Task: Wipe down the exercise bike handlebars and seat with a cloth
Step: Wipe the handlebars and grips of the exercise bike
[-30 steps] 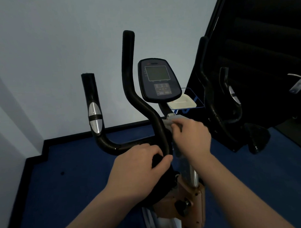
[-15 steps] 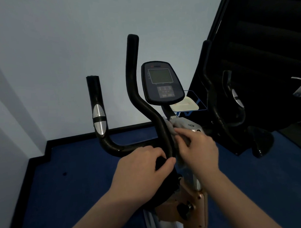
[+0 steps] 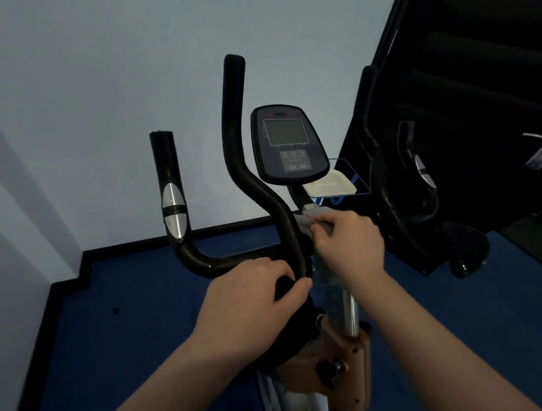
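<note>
Pale wall (image 3: 106,88) behind, blue floor (image 3: 129,318) with a black skirting edge below, dark panel (image 3: 474,90) at two o'clock. At centre, black handlebars (image 3: 283,235) of the exercise bike: tall curved bar rising toward twelve o'clock, shorter side grip with a silver sensor (image 3: 174,215) at nine o'clock, matching pair of bars on the far side at three o'clock, dim against the dark panel. Grey cloth (image 3: 307,224) bunched against the inner side of the tall bar, just right of its lower bend, right of centre. Right hand (image 3: 351,245) on top of the cloth, fingers curled round it and pressing it to the bar. Left hand (image 3: 251,301) at six o'clock from the bend, fingers and thumb wrapped round the black base where the bars meet. Console (image 3: 287,146) with a grey screen and buttons at one o'clock from the cloth, tilted back. White tray-like piece (image 3: 330,184) just below and right of the console, purpose unclear. Silver post (image 3: 344,307) running down beneath the right hand into a tan clamp (image 3: 346,362) with a black knob (image 3: 329,372) at six o'clock. Seat out of view.
</note>
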Demonstrator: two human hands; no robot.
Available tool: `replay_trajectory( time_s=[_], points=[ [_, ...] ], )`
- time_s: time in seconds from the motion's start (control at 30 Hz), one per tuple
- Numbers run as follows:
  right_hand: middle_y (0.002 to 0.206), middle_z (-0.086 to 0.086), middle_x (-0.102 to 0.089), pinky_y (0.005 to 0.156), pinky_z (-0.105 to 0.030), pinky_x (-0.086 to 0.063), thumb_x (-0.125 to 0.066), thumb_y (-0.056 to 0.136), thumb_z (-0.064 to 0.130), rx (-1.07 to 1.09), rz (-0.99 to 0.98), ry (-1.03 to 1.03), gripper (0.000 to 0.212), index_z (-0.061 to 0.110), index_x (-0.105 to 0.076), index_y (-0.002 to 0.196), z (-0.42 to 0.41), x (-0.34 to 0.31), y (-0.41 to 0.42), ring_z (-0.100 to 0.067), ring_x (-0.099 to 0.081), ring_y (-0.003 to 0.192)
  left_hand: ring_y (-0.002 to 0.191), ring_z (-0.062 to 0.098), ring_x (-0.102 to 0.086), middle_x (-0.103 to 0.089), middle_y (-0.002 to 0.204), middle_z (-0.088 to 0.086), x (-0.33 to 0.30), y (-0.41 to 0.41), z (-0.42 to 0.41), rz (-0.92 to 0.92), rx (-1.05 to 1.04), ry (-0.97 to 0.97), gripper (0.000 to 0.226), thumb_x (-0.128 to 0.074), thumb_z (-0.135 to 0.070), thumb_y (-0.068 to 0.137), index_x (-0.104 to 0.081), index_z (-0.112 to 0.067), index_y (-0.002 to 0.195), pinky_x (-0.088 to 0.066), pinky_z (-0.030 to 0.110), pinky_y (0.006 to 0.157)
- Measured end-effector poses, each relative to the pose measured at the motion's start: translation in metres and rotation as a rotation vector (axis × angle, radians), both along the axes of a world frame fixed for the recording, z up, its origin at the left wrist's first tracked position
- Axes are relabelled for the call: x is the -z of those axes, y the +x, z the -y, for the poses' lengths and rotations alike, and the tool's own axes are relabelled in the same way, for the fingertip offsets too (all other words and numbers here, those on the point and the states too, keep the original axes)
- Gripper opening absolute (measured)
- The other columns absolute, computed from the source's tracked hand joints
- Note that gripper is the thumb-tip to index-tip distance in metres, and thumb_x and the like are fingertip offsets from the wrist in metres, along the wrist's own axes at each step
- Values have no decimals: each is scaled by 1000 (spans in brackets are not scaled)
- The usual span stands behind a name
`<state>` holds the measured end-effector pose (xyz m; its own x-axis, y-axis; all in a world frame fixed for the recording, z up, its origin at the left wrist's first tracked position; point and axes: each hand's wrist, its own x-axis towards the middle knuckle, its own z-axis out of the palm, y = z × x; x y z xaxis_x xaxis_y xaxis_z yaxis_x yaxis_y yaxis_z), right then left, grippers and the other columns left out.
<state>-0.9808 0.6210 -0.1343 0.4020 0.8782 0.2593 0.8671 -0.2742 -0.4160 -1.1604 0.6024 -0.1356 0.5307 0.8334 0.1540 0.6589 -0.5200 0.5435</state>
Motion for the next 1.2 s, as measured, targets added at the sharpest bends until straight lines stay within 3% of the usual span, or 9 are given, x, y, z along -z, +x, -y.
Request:
replay_trajectory(
  time_s=[0.17,0.33,0.53,0.63,0.7,0.77,0.83,1.03,1.2],
  points=[
    [92,9,-74,69,-34,-55,-67,85,33,-15,-125,77,24,40,-72,107,24,8,-4,-16,-67,85,84,-3,-50,-55,89,-18,0,0,0,-1,-3,10,45,-27,-70,84,-59,-41,94,-42,18,69],
    [92,2,-74,70,-29,-47,-59,89,32,74,35,54,24,36,-71,109,3,3,-8,-23,-68,87,81,-4,-51,-56,87,-17,1,0,0,2,0,1,46,-26,-70,81,-60,-40,92,-40,16,66],
    [98,5,-74,76,-37,-55,-64,89,30,28,-55,116,28,33,-69,116,32,11,-6,-21,-69,89,82,-3,-51,-56,87,-17,2,1,0,5,-6,14,47,-26,-71,82,-60,-40,93,-42,18,69],
    [97,4,-73,69,-27,-45,-62,91,25,62,14,140,25,28,-69,115,26,12,-14,-20,-66,90,81,-3,-51,-56,86,-17,2,1,0,-10,-6,17,47,-25,-70,81,-60,-40,92,-42,19,68],
    [94,6,-72,65,-22,-35,-62,90,21,50,-45,149,26,28,-68,115,32,18,-21,-15,-65,86,80,-3,-51,-56,86,-17,2,1,1,-6,-9,24,47,-25,-70,81,-60,-40,91,-42,19,67],
    [92,10,-71,67,-19,-41,-64,90,18,4,-170,157,28,30,-67,115,41,19,-16,-12,-66,83,80,-3,-51,-56,85,-17,2,2,1,-11,-10,34,46,-25,-70,82,-59,-40,91,-41,18,66],
    [95,8,-71,73,-25,-48,-65,90,18,21,-183,165,27,29,-67,114,39,15,-8,-14,-66,88,80,-3,-51,-56,85,-17,2,2,1,-30,-10,42,47,-24,-70,82,-59,-41,92,-42,18,65],
    [105,9,-68,72,-14,-38,-62,90,13,-33,-187,198,30,25,-66,116,43,25,-22,-10,-63,93,79,0,-52,-56,86,-16,1,3,3,-50,-29,60,47,-24,-70,82,-59,-39,90,-47,25,69],
    [109,5,-68,69,-29,-44,-55,95,27,49,-6,116,24,33,-66,115,16,1,-2,-20,-64,97,80,1,-52,-56,88,-15,1,3,4,-86,-39,69,48,-23,-69,84,-59,-39,94,-48,28,69]
  ],
)
